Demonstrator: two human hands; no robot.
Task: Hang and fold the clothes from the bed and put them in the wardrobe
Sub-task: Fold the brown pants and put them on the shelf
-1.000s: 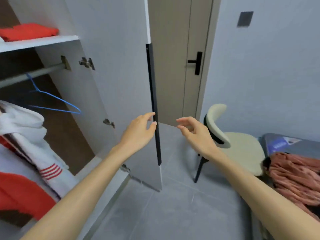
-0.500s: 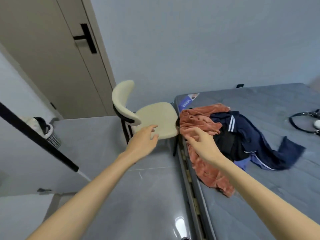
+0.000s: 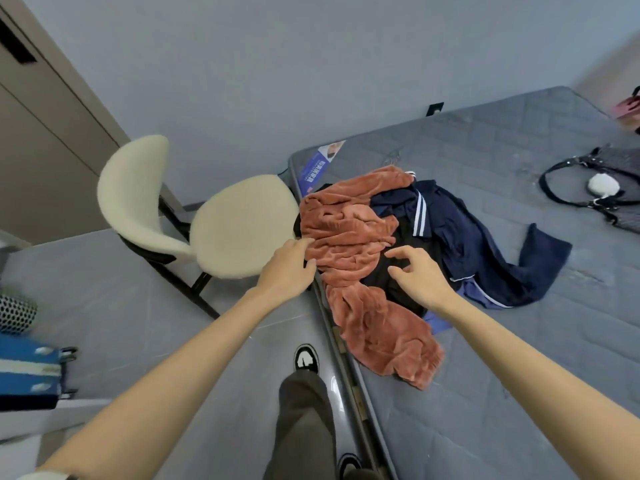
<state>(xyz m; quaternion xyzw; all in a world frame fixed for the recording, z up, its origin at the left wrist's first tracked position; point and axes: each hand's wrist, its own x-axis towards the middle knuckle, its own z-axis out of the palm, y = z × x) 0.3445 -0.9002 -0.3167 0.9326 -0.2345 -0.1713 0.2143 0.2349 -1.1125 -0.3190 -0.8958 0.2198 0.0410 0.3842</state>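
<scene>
A heap of clothes lies at the near left corner of the grey bed (image 3: 502,393). On top is a rust-coloured plush garment (image 3: 349,237) that trails down along the bed's edge. Under it shows a black garment (image 3: 391,278), and to the right a navy jacket (image 3: 467,237) with white stripes. My left hand (image 3: 289,268) reaches the left edge of the rust garment, fingers relaxed and touching it. My right hand (image 3: 419,271) hovers over the black garment with fingers spread, holding nothing. The wardrobe is out of view.
A cream chair (image 3: 221,220) stands on the floor right beside the bed's corner. A black handbag (image 3: 595,188) lies far right on the bed. A blue box (image 3: 27,372) and a mesh bin (image 3: 14,313) sit at the left. My shoe (image 3: 306,358) is by the bed frame.
My view has swung from the wardrobe door round to the bed. Both hands have moved forward from mid-air to the clothes heap, the left now touching the rust garment.
</scene>
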